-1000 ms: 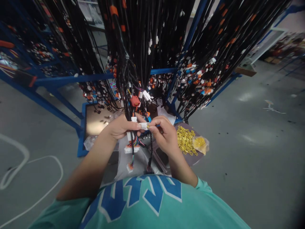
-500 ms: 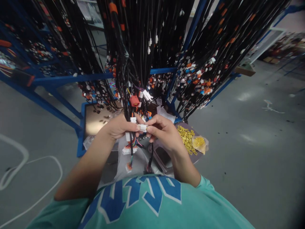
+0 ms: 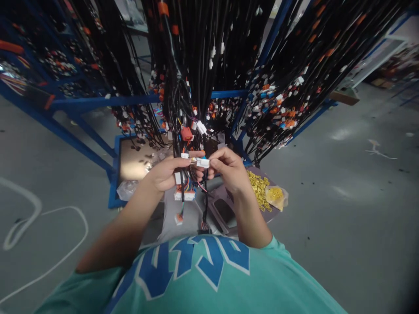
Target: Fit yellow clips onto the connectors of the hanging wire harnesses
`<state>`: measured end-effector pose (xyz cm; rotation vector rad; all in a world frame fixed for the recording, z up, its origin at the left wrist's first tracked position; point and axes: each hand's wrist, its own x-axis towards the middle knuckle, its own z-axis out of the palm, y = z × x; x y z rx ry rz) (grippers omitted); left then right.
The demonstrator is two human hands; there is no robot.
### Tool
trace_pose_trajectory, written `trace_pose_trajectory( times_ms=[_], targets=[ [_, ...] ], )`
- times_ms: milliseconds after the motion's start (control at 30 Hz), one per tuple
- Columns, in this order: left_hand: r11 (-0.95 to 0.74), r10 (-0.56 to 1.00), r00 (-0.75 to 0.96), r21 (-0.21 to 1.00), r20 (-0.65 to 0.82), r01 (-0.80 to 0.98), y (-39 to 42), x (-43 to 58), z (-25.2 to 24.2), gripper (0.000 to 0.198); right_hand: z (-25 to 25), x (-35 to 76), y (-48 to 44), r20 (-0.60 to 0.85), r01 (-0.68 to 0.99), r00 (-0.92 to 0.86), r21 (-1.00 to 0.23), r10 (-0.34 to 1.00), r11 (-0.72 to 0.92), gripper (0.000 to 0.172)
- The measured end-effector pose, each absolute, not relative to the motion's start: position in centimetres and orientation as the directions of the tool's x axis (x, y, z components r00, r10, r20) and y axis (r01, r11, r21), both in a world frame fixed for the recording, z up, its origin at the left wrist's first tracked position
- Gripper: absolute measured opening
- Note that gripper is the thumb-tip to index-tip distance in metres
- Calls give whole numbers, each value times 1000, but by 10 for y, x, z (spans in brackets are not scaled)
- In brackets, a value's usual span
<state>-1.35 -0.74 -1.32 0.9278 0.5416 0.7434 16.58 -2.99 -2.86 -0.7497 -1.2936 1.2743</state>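
My left hand (image 3: 166, 171) and my right hand (image 3: 229, 168) meet in front of my chest, both pinching a small white connector (image 3: 203, 162) at the end of a black wire harness (image 3: 183, 100) that hangs from a blue rack (image 3: 98, 103). Fingers of both hands are closed around it. An orange connector (image 3: 186, 133) hangs just above my hands. More white and orange plugs (image 3: 183, 196) dangle below my left hand.
A pile of small yellow parts (image 3: 258, 192) and a plastic bag of them (image 3: 275, 195) lie on a grey stool top to the right of my right hand. A brown tray (image 3: 131, 168) sits in the rack's base. A white cable (image 3: 39, 226) loops on the floor at left.
Both hands have lifted a little with the white connector, and my right-hand fingers have shifted from pinching a small yellow piece against it to gripping its right end.
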Motion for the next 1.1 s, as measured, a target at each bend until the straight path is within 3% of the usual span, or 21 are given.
trace_pose_trajectory(
  times_ms=[167,333,400,567,767,967,1100],
  targets=[
    [490,722,686,770,-93,-410,-12,-19,-13,56,-35,163,-34,311,-140,-13,-942,950,307,23],
    [502,727,681,743,-86,-443,-16,-19,-12,64,-44,152,-50,370,9,105,-929,923,371,19],
    [494,734,671,758,-102,-426,-17,-18,-14,60,-52,147,-54,336,-16,68,-941,939,338,23],
    [452,816,546,800,-191,-395,-19,-13,-17,38,-65,139,-57,178,-270,-149,-954,973,133,51],
    [276,920,360,908,-155,-314,-25,-12,-10,16,-59,130,-63,127,-335,-277,-942,952,28,71],
    [203,913,381,973,-146,-112,-31,-16,-9,22,-56,124,-61,22,-413,-276,-906,961,-98,51],
    [262,904,391,946,-171,-191,-31,-20,-12,14,-53,129,-59,-25,-455,-304,-875,952,-168,39]
  ],
)
